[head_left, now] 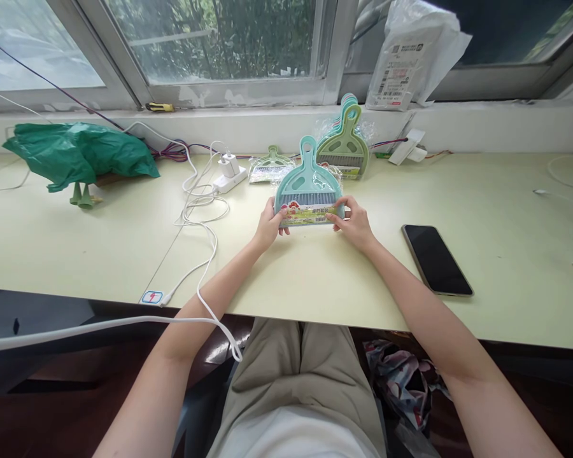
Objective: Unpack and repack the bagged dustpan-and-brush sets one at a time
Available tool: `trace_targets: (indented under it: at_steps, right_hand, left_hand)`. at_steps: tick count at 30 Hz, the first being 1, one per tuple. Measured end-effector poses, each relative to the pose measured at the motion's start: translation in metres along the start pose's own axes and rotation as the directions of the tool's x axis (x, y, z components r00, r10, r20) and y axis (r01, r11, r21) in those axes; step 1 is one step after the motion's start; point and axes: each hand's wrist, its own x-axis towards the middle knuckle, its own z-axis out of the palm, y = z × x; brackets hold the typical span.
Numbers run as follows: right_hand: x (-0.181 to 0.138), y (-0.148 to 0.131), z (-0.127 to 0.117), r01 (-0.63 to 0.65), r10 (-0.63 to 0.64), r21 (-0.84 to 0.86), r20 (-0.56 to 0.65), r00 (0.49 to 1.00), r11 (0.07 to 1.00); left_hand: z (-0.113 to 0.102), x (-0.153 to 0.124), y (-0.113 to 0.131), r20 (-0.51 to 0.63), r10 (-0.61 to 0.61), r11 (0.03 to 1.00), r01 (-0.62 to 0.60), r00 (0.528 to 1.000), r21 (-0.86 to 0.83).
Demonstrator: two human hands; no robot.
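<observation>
A teal mini dustpan-and-brush set (308, 181) in a clear wrapper with a printed label lies on the pale yellow-green desk (315, 273), handle pointing away from me. My left hand (268, 226) pinches its near left corner. My right hand (354, 222) pinches its near right corner at the label. Behind it stands a stack of wrapped green and teal sets (344, 143). Another wrapped green set (270, 166) lies flat to the left of that stack.
A black phone (436, 259) lies face up at my right. White charger and cables (205, 210) run across the desk's left half and off its front edge. A green plastic bag (79, 152) sits far left. A white parcel bag (410, 54) rests on the windowsill.
</observation>
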Motion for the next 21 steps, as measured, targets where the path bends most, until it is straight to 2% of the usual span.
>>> trace_targets:
  at_steps: [6, 10, 16, 21]
  right_hand:
    - [0.0, 0.0015, 0.0024, -0.063, 0.062, 0.104, 0.012, 0.998, 0.993]
    - [0.0007, 0.0035, 0.0047, -0.051, 0.052, 0.191, -0.004, 0.999, 0.98]
    - [0.0004, 0.0023, 0.0045, -0.034, 0.044, 0.229, -0.036, 0.998, 0.973]
    - [0.0039, 0.004, 0.0031, -0.095, 0.114, 0.295, -0.046, 0.992, 0.951]
  left_hand:
    - [-0.0002, -0.0005, -0.0007, 0.024, 0.002, 1.0, -0.002, 1.0, 0.011]
    - [-0.0006, 0.0004, -0.0027, 0.036, -0.003, 1.0, 0.002, 0.999, 0.019]
    - [-0.0004, 0.0, -0.0043, 0.046, 0.018, 0.999, -0.02, 0.999, 0.049]
    - [-0.0023, -0.0003, -0.0049, 0.053, 0.005, 0.994, -0.01, 0.999, 0.106]
